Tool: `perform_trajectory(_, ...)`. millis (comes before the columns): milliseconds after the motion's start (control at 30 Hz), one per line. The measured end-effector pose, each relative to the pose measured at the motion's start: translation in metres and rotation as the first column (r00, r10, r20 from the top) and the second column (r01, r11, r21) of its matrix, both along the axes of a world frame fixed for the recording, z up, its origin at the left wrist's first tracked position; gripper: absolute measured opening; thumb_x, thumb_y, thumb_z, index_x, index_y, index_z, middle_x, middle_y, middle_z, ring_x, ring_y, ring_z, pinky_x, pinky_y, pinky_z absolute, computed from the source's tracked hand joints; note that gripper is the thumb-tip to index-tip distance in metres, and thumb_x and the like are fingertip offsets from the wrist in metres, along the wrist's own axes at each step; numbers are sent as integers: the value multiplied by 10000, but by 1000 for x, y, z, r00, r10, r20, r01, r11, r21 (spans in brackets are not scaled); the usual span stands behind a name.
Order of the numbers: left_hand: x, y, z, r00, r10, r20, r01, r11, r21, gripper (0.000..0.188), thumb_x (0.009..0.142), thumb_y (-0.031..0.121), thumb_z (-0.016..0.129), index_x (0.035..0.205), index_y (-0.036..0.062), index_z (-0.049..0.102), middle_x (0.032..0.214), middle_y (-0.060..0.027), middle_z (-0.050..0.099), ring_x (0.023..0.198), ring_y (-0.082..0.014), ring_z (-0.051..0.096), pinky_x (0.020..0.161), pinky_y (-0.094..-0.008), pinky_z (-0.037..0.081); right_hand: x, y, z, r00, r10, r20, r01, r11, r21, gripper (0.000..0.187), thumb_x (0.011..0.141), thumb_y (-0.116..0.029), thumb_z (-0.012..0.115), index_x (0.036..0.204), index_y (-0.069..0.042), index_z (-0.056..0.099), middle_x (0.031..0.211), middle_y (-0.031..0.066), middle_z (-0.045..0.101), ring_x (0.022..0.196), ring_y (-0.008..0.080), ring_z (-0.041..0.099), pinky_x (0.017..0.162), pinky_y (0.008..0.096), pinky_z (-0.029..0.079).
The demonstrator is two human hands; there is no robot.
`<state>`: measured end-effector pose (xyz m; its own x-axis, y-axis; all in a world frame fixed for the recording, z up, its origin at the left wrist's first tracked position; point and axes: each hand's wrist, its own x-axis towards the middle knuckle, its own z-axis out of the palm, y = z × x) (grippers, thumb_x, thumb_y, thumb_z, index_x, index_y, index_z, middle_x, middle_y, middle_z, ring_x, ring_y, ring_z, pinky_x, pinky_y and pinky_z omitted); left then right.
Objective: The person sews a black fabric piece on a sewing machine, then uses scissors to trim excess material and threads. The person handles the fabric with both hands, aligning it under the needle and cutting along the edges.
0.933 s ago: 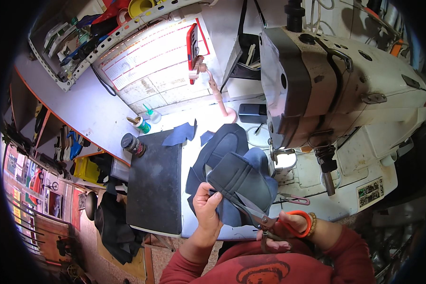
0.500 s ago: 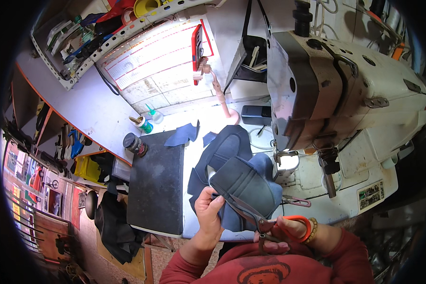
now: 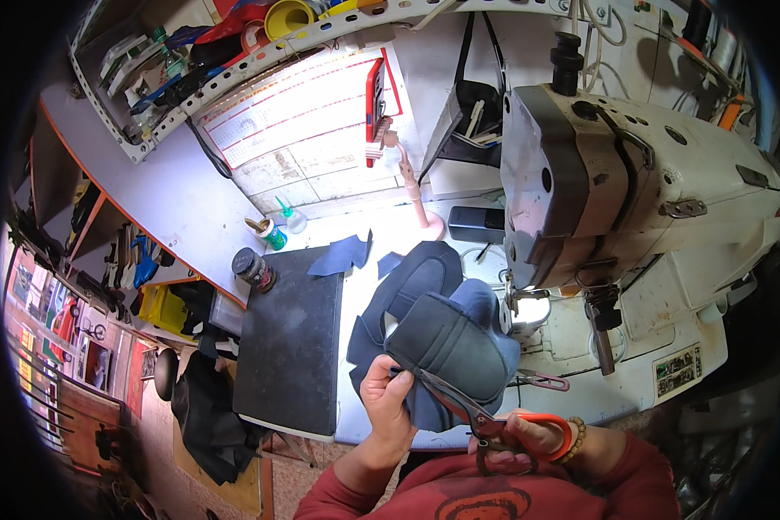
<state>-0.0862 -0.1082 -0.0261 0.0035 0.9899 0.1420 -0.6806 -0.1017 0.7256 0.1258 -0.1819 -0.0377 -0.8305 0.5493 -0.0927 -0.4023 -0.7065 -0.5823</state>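
Note:
My left hand [image 3: 388, 399] pinches the near-left edge of a dark grey sewn fabric piece [image 3: 459, 342], thumb and fingers closed on it. Parallel stitched lines run across this piece. In my right hand [image 3: 529, 438] is a pair of scissors [image 3: 548, 438] with orange handles. Their long blades reach up and left along the fabric's near edge, toward my left fingertips. Whether the blades are cutting into the cloth cannot be made out. Under and behind the held piece lie more dark and blue fabric parts [image 3: 420, 269], one shaped like a curved band.
A sewing machine [image 3: 633, 191] stands close on the right. To the left lies a black board [image 3: 290, 347] with a dark jar [image 3: 253, 269] and a blue scrap [image 3: 342, 256]. Behind are a pink phone stand [image 3: 420, 208] and a green-tipped bottle [image 3: 293, 218]. Pink-handled snips [image 3: 542, 381] lie near the machine.
The whole view has shifted slightly down and right. The held fabric piece has turned a little and lies flatter to view. Both hands keep their grip, with the scissors still along the near edge.

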Motion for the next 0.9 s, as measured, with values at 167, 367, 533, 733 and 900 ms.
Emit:
perform_trajectory(167,1,2,-2,999,38,-10,-39,998,-49,54,898,13,545,940,8,578,942,-71,661,818,-112,607,796,-248,485,4,-1,6,989,-22,145,13,998,62,648,966,-583,393,1218,3,508,670,-24,463,454,19,340,434,161,271)
perform_trajectory(367,4,1,-1,998,45,-42,-48,997,-66,60,907,25,542,945,3,582,941,-68,661,818,-101,603,791,-238,478,-1,0,-1,998,-12,-60,10,999,-48,697,948,-618,395,1236,9,492,697,-18,463,492,32,377,461,169,301)
perform_trajectory(533,3,0,-2,997,13,-76,-17,999,-51,77,912,32,543,960,-3,591,947,-71,664,829,-102,607,796,-236,475,-1,4,-3,999,16,-44,-20,995,-100,728,938,-639,388,1255,11,473,734,-1,469,515,39,393,470,168,307)
perform_trajectory(733,0,-1,-3,998,-11,-58,6,997,-77,82,909,36,546,963,-6,590,960,-66,660,850,-101,596,821,-235,461,-2,7,0,999,22,40,-19,997,-74,704,951,-619,380,1250,11,474,715,-7,464,510,45,399,458,170,308)
perform_trajectory(900,2,-1,0,992,32,-125,-29,999,29,116,911,44,545,998,-13,596,979,-56,654,875,-96,585,836,-235,450,-1,7,2,1000,15,-16,-15,1000,-16,663,971,-577,383,1239,21,482,682,-17,445,493,45,386,444,174,302)
